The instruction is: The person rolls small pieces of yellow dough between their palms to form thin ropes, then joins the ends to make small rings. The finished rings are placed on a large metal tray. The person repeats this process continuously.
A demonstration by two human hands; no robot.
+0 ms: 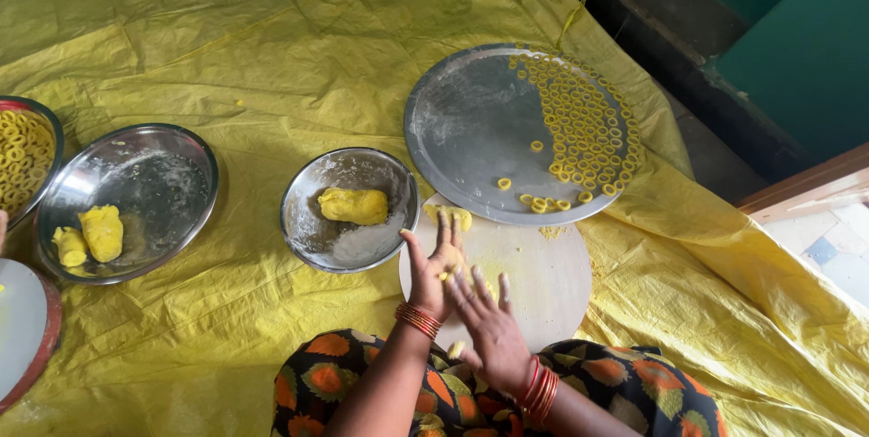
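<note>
A yellow plastic sheet (272,48) covers the floor and carries all the work items. On it, far side, lies a large round steel tray (471,129); its right half is filled with small yellow dough rings (584,129) in close rows, and a few loose rings lie near its front rim. A wide steel plate (158,174) at the left holds two dough lumps. A steel bowl (317,220) in the middle holds one dough lump (353,206). A round pale rolling board (543,283) lies in front of the person, its far edge under the tray rim.

Step in hand, as judged: rolling a small dough piece (445,276) between the palms over the board. The left hand (433,269) is flat, fingers extended, palm up with the piece on it. The right hand (489,324) is flat, fingers spread, laid partly across it; it grips nothing.

Next move calls for even palm pressure to thin the piece.

No packages, labels or signs are visible.
</note>
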